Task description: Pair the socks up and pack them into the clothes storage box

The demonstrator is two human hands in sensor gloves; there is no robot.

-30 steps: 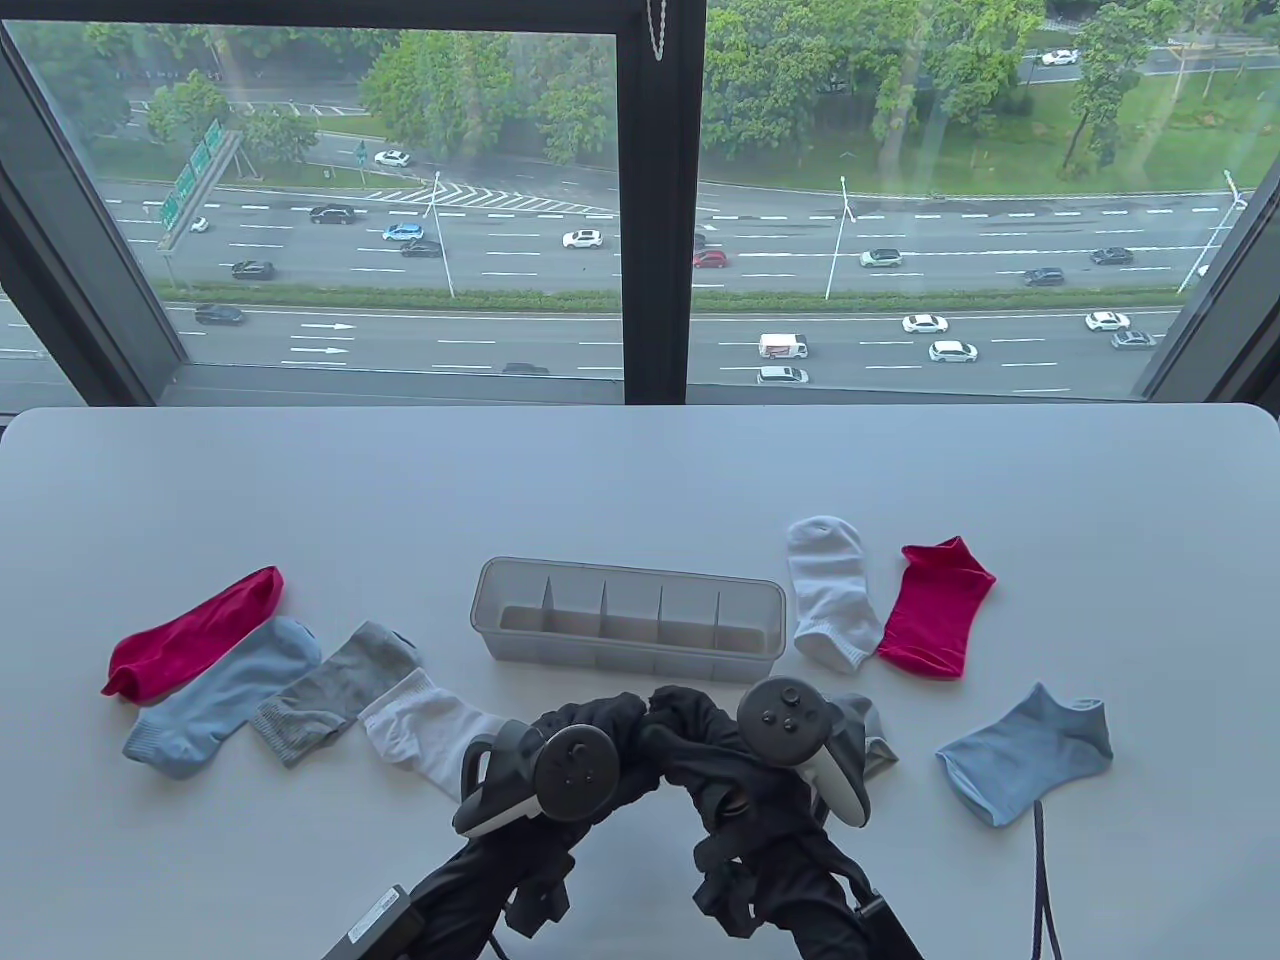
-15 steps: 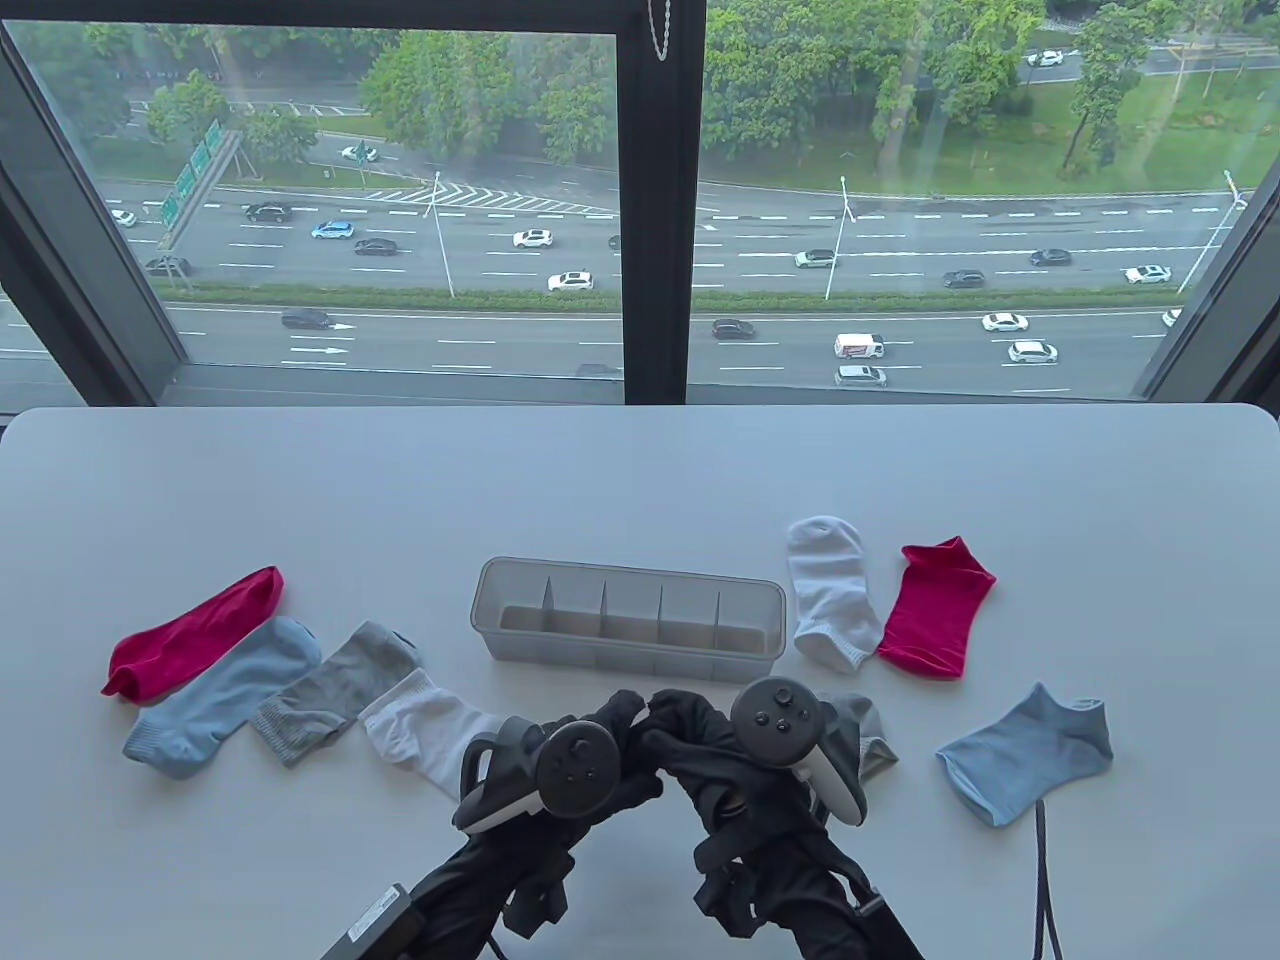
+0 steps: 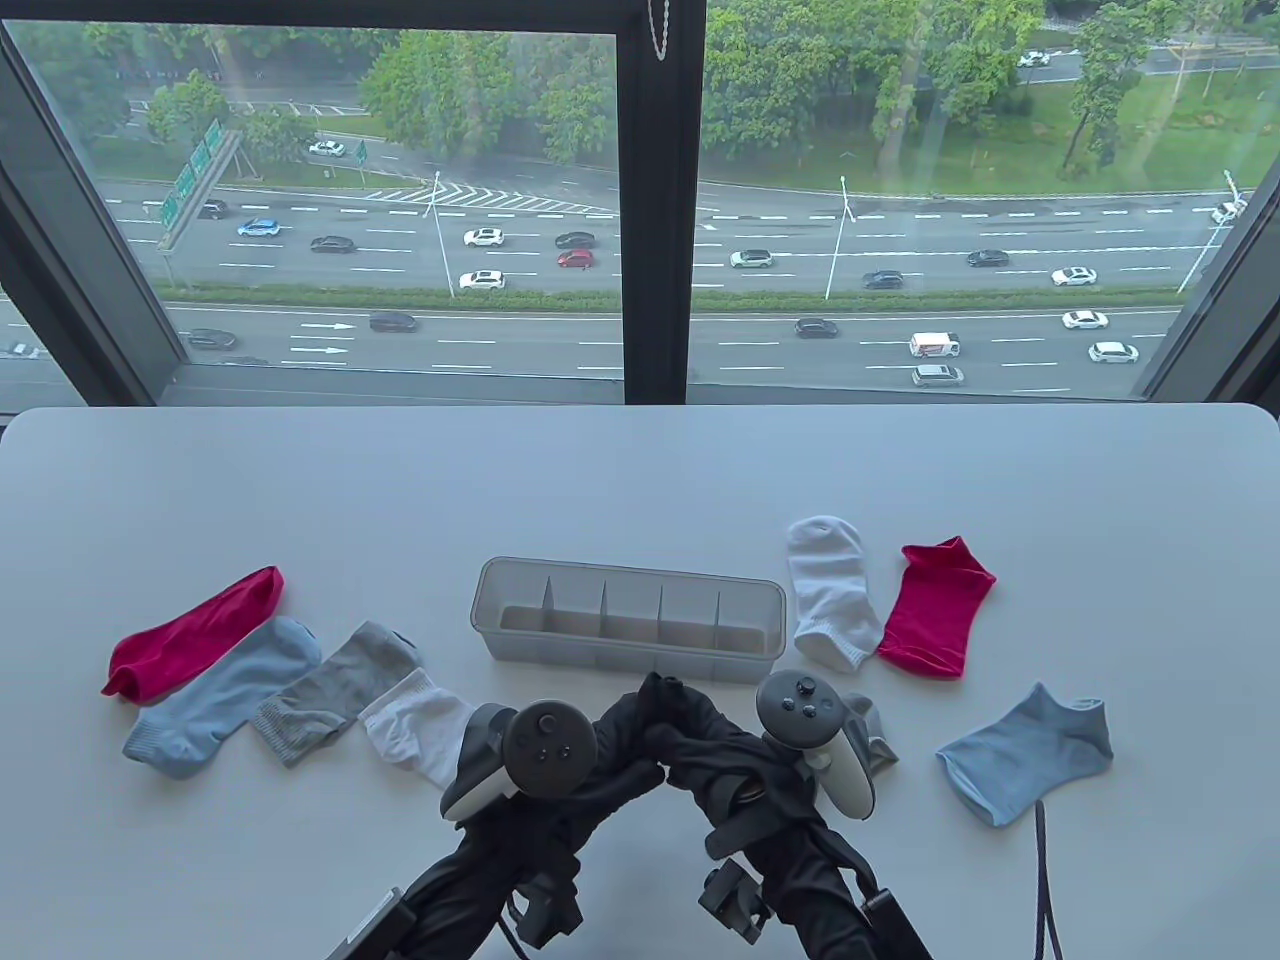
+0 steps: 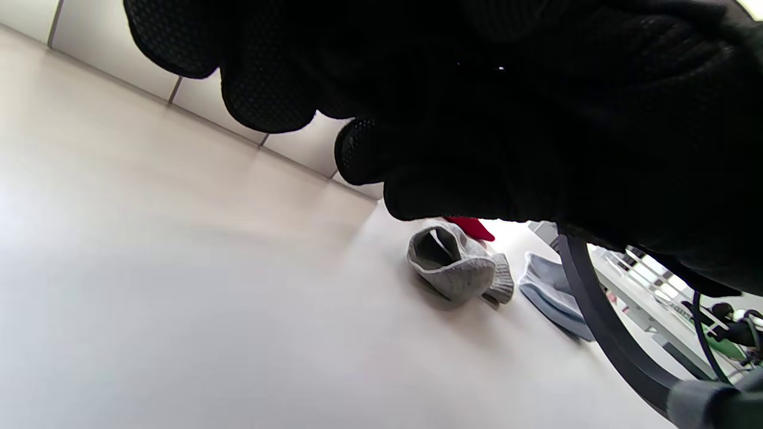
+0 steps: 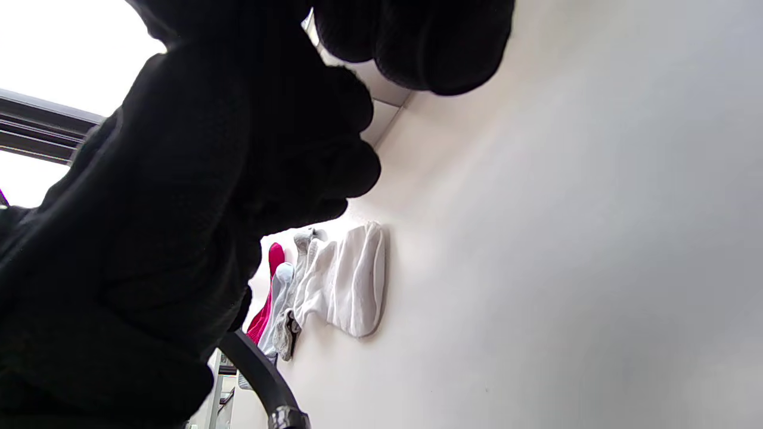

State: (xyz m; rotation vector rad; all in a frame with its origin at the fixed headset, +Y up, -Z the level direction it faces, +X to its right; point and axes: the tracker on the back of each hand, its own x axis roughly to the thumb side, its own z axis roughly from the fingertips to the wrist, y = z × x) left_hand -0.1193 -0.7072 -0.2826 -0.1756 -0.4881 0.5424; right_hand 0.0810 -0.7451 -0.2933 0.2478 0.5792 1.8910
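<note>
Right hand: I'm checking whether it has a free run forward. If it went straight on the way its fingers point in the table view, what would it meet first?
The right hand points up toward the storage box. Its near wall looks first in line, though height above the table is unclear.

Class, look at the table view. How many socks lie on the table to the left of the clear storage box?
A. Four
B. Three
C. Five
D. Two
A. Left of the storage box lie four socks in a row: a red sock, a light blue sock, a grey sock and a white sock.
</note>
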